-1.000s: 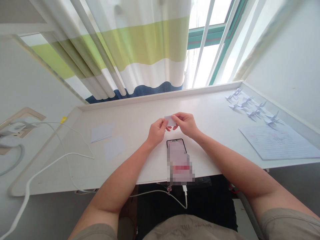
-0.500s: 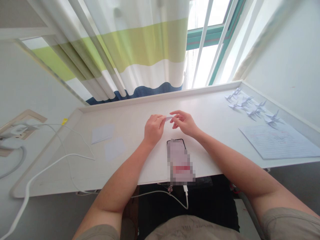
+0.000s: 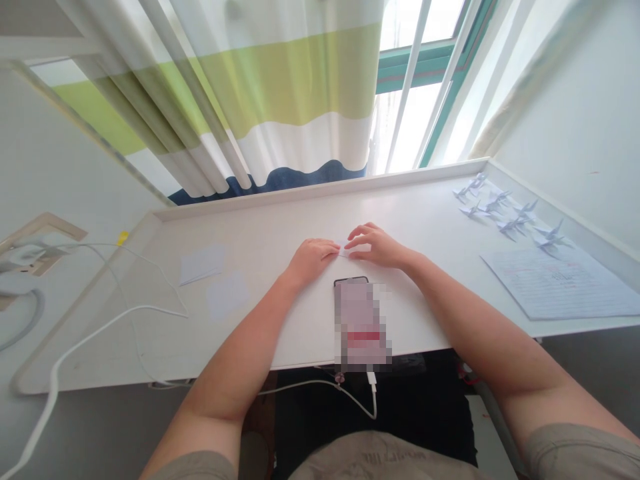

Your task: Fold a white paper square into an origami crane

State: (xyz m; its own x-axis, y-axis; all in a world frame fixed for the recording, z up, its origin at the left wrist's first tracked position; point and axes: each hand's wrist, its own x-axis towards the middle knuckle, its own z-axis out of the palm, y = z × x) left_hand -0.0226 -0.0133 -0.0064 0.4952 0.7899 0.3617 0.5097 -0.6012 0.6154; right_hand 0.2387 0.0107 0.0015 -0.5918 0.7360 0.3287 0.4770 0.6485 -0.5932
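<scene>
A small folded piece of white paper (image 3: 344, 251) lies low at the desk surface between my two hands. My left hand (image 3: 313, 259) is closed at its left end, the fingers pressed together over it; the thumb is mostly hidden. My right hand (image 3: 379, 245) is open at the paper's right side, index finger and thumb apart; whether a fingertip touches the paper I cannot tell. Just in front of my hands lies a phone (image 3: 357, 320), its screen blurred out, with a white cable (image 3: 371, 383) plugged into its near end.
Several folded paper cranes (image 3: 520, 213) stand at the back right of the white desk (image 3: 260, 233). Before them lies a lined, written sheet (image 3: 560, 287). On the left are loose paper squares (image 3: 200, 265) and a trailing cord (image 3: 150, 309) near a wall socket (image 3: 47, 247).
Both hands have come down toward the desk with the paper, which was held up before. The left fingers have straightened over it; the right thumb and index finger have spread apart.
</scene>
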